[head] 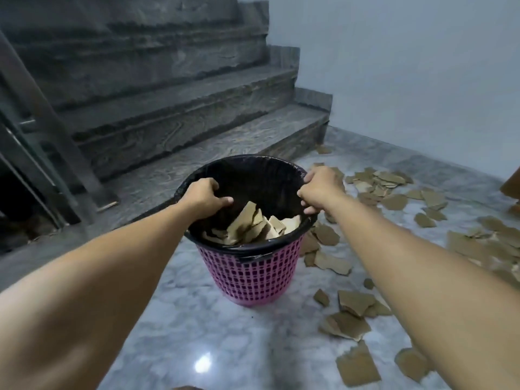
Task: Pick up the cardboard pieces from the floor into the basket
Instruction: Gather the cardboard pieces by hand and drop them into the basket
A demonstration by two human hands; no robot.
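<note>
Railing (36, 128): dark metal posts at 9 o'clock of the basket, slanting up beside the stairs.

Stairs (174, 108): dark veined stone steps, rising from 10 to 12 o'clock behind the basket; the lowest step lies just beyond the rim.

Basket (250, 274): pink plastic lattice, upright on the floor at the centre, lined with a black bag (242, 170) folded over the rim. Inside, toward its 5 o'clock side, lie several torn cardboard pieces in the basket (253, 223), stacked at angles.

Cardboard pieces on the floor (380, 187): brown torn scraps, scattered from 1 to 5 o'clock of the basket. A few touch or lie just beside its base at 3 o'clock; a thick patch sits near the wall at 2 o'clock; more lie at 4 and 5 o'clock, partly hidden behind the right forearm.

Floor (225, 333): pale grey marbled tile, glossy, with a bright light reflection at 6 o'clock.

Wall (408, 66): plain pale, from 12 to 3 o'clock, meeting the floor at a low skirting.

Left hand (204, 194): fingers curled over the lined rim at the basket's 9 o'clock, gripping bag and rim together.

Right hand (320, 190): clasped on the rim at 3 o'clock, fingers hooked over the bag's edge, thumb inside.
</note>
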